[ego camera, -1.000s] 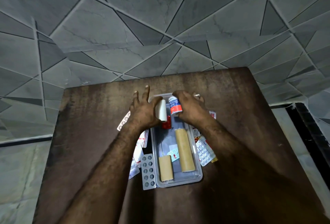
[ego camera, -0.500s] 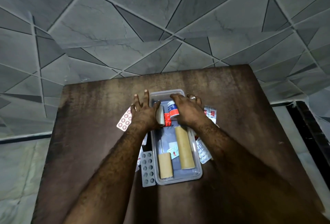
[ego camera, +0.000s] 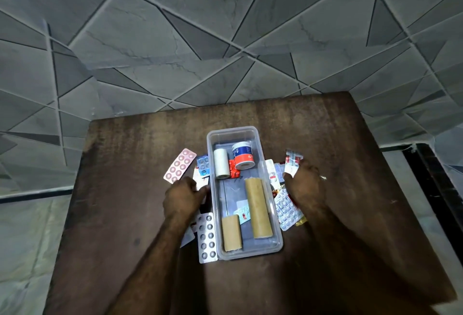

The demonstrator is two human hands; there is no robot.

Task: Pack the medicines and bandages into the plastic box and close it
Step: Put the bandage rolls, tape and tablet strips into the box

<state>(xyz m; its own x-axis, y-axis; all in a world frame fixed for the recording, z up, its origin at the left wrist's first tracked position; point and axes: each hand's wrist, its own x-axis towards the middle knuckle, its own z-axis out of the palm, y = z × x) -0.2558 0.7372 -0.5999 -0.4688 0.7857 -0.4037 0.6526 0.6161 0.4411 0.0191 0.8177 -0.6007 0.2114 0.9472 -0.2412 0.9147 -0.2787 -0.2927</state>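
Observation:
The clear plastic box [ego camera: 278, 245] stands open in the middle of the brown table. Inside lie a white bandage roll [ego camera: 221, 163], an adhesive tape roll [ego camera: 243, 154], a red blister strip [ego camera: 233, 169], a long tan bandage roll [ego camera: 257, 210] and a short tan roll [ego camera: 231, 232]. My left hand [ego camera: 183, 198] rests on blister packs left of the box, fingers curled on a white strip [ego camera: 200, 180]. My right hand [ego camera: 304, 184] lies on the pile right of the box, pinching a red-and-white medicine strip [ego camera: 292, 161].
A pink blister pack [ego camera: 180, 166] and a blue one [ego camera: 203, 164] lie left of the box; a silver blister pack [ego camera: 206, 237] sits by its near-left corner. More silver strips [ego camera: 286, 210] lie to the right. Grey tiled wall [ego camera: 225, 38] rises behind the table's far edge.
Both hands let go of the white roll and the tape roll inside the box's far end. They pulled back out to the piles of strips on either side.

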